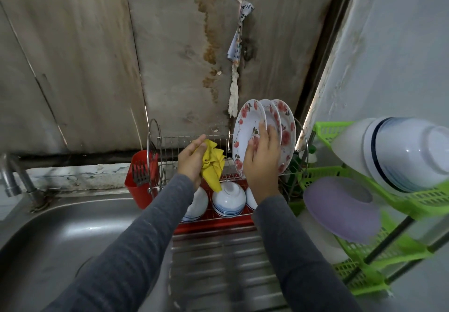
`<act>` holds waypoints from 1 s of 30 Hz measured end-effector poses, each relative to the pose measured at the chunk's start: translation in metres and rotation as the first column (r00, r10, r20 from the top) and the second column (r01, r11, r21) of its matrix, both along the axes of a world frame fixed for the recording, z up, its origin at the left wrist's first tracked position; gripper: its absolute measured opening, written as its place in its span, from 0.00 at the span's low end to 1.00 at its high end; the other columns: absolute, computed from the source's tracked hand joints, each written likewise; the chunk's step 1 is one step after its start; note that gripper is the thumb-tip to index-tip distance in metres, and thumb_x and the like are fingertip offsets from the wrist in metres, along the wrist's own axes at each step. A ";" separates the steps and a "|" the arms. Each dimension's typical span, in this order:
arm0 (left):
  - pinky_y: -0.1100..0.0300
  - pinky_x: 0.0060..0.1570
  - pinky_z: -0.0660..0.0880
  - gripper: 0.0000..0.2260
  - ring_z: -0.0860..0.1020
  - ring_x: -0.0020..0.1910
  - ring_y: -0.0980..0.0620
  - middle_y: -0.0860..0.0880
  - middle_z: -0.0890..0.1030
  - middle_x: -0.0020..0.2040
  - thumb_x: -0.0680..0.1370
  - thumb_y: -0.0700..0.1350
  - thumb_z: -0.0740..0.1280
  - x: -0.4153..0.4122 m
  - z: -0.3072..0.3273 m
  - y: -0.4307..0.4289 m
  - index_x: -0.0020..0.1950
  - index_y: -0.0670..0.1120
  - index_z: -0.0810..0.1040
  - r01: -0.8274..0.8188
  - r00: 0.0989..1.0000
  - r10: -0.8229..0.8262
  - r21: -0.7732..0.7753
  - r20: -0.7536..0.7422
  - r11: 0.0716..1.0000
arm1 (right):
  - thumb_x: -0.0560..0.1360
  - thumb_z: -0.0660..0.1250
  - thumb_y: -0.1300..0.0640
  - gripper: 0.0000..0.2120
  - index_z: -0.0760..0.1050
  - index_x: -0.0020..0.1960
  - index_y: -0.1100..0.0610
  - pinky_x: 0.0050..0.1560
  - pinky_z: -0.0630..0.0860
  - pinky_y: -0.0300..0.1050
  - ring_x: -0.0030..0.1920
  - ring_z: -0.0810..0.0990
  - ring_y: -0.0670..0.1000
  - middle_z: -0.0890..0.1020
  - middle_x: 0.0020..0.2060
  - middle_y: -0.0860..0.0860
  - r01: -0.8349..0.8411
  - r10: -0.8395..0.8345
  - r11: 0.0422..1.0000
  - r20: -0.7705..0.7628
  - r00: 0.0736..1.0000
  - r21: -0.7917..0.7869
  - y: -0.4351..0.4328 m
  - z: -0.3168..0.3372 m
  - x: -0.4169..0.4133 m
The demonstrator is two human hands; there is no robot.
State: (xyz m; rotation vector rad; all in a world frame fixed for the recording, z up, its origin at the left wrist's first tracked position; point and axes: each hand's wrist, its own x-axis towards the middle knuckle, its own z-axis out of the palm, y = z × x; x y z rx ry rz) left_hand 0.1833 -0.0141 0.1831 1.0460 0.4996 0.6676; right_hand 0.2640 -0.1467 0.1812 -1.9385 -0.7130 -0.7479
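Observation:
Three white plates with red flowers stand upright in the top of a wire dish rack. My right hand grips the front plate, fingers curled over its right rim. My left hand holds a crumpled yellow cloth just left of the plates, above the rack. Blue-striped white bowls sit upside down on the rack's lower level, over a red drip tray.
A red cutlery cup with a fork hangs on the rack's left end. A steel sink and tap lie at the left, with a ribbed drainboard in front. A green plastic shelf at right holds upturned bowls.

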 end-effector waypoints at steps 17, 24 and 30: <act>0.51 0.55 0.81 0.18 0.82 0.57 0.44 0.42 0.82 0.61 0.82 0.37 0.61 -0.134 -0.051 -0.095 0.73 0.46 0.72 -0.106 0.990 0.120 -0.160 0.074 0.981 | 0.79 0.63 0.57 0.17 0.73 0.66 0.62 0.63 0.72 0.56 0.62 0.73 0.60 0.76 0.62 0.59 -0.386 0.359 0.884 -0.146 0.922 -0.265 -0.069 -0.087 -0.087; 0.50 0.56 0.79 0.17 0.82 0.50 0.47 0.44 0.84 0.53 0.83 0.37 0.59 -0.219 -0.117 -0.120 0.71 0.44 0.72 -0.313 0.945 0.326 -0.304 -0.009 0.900 | 0.78 0.66 0.60 0.16 0.76 0.63 0.65 0.59 0.74 0.57 0.57 0.77 0.65 0.79 0.57 0.63 -0.596 0.476 0.669 -0.359 0.803 -0.444 -0.064 -0.139 -0.145; 0.50 0.53 0.80 0.17 0.82 0.46 0.47 0.45 0.85 0.51 0.82 0.35 0.61 -0.302 -0.150 -0.116 0.71 0.43 0.73 -0.515 0.855 0.502 -0.303 -0.126 0.802 | 0.80 0.60 0.57 0.14 0.78 0.58 0.65 0.59 0.74 0.56 0.58 0.78 0.64 0.80 0.56 0.64 -0.746 0.523 0.297 -0.552 0.650 -0.596 -0.026 -0.160 -0.206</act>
